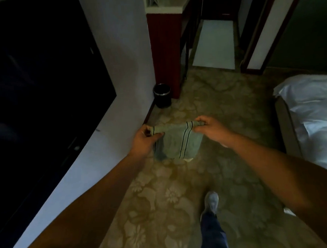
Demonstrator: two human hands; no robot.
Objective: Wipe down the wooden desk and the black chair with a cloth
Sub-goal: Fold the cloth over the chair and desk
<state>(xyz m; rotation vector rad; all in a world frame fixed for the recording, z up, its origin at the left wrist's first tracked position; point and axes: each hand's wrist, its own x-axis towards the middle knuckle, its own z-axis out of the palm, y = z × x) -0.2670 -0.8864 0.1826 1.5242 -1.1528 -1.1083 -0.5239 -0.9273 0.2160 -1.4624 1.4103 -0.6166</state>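
A green cloth point(174, 142) with thin dark stripes hangs stretched between both hands over the patterned carpet. My left hand point(143, 139) pinches its left top corner. My right hand point(209, 127) pinches the right top corner, with the edge rolled in the fingers. The cloth's lower part droops loose below the hands. No wooden desk and no black chair can be made out in this view.
A large dark television point(34, 89) hangs on the white wall at left. A small black bin point(162, 95) stands beside a red-brown cabinet point(164, 53). A bed with white linen point(315, 110) is at right. My foot point(211, 201) steps on the carpet; a hallway lies beyond.
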